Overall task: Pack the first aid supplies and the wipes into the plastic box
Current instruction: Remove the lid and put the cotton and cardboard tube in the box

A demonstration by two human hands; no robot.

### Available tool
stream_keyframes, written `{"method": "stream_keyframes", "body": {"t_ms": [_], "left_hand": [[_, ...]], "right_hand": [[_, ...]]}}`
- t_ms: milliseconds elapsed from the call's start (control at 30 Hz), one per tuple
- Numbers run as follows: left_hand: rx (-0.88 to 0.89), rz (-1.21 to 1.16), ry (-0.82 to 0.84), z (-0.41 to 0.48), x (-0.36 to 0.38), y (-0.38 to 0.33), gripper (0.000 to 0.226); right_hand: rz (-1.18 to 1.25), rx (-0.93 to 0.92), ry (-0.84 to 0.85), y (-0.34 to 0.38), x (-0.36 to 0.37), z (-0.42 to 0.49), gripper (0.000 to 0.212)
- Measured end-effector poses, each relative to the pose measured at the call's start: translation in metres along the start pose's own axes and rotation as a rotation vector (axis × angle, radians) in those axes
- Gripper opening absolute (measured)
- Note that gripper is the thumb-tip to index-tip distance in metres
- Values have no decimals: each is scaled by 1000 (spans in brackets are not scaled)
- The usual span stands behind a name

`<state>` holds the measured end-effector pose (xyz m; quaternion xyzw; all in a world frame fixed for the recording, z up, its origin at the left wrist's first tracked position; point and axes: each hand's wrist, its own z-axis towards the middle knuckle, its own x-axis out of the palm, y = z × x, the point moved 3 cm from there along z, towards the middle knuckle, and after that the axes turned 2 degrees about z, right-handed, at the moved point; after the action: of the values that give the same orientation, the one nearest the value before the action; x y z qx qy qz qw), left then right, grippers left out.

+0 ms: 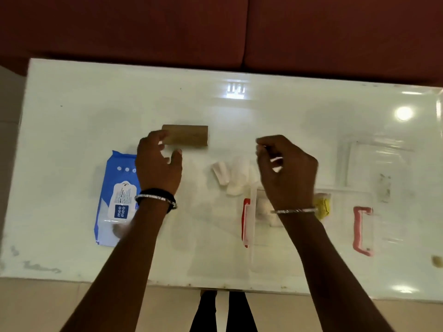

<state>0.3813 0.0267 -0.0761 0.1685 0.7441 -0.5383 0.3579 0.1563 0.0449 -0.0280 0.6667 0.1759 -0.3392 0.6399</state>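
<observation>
A blue pack of wet wipes [117, 202] lies flat at the table's left. A brown bandage roll [189, 138] lies beyond it. My left hand [159, 166] hovers at the roll's left end with fingers spread, not clearly gripping it. White gauze rolls and pads [233, 176] sit in the middle. The clear plastic box [250, 236] with red handles stands at the right front, holding a yellow packet [323, 207] and white items. My right hand [287, 168] is above the box's far edge, fingers curled together; it is blurred and I cannot tell if it pinches anything.
The glossy white table [72, 104] ends close to me at the front. A clear lid [376, 161] lies behind the box at the right. A dark red sofa [215, 32] runs along the far side. My legs [223, 312] show below the table edge.
</observation>
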Motion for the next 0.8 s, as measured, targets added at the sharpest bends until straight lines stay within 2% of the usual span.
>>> {"method": "stream_keyframes", "body": {"t_ms": [100,200,267,400,467,600,800], "left_hand": [[135,246,135,29,7,7,57],[190,463,275,48,16,14,68],[199,554,323,55,20,18,66],[220,571,284,58,18,21,51],[241,492,286,54,16,21,50],[308,134,337,34,13,12,51],[201,-265,441,-18,6,-10,56]], "right_hand": [[-18,-38,202,8,44,21,19],[-109,-25,432,6,83,32,36],[-158,5,524,3,101,37,49],[-162,55,584,1,118,39,64],[-76,117,574,2,119,39,65],[63,256,535,1,101,38,52],[465,558,343,-2,34,5,41]]}}
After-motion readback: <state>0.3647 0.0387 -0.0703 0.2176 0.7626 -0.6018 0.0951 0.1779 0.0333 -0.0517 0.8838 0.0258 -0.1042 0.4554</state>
